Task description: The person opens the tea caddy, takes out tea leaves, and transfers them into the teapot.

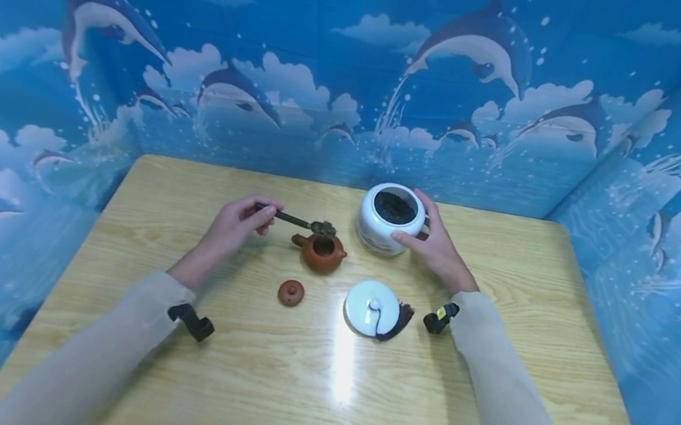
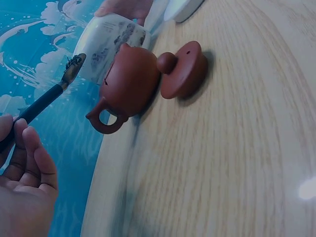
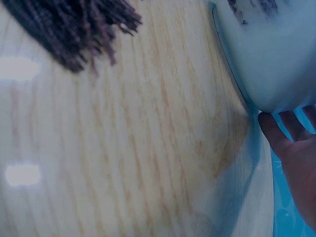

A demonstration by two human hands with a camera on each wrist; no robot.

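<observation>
My left hand [image 1: 235,224] pinches the dark handle of a tea scoop [image 1: 292,219], whose far end carries dark tea leaves [image 1: 323,228]. Just under that end, a small reddish-brown clay teapot [image 1: 329,263] stands uncovered, its handle to the left. In the left wrist view the scoop [image 2: 42,104] appears beside the teapot [image 2: 131,81], apart from it. With thumb in front and fingers behind, my right hand [image 1: 438,246] holds a white porcelain jar [image 1: 370,229], its mouth tilted toward me. Dark leaves [image 1: 395,207] show inside the jar.
The teapot's clay lid [image 1: 291,293] lies in front of the teapot on the wooden table [image 1: 257,372]. Right of it rests a round white jar lid [image 1: 359,307] with a dark tassel [image 1: 398,322]. Blue dolphin-print cloth [image 1: 310,46] stands behind the table and at its sides.
</observation>
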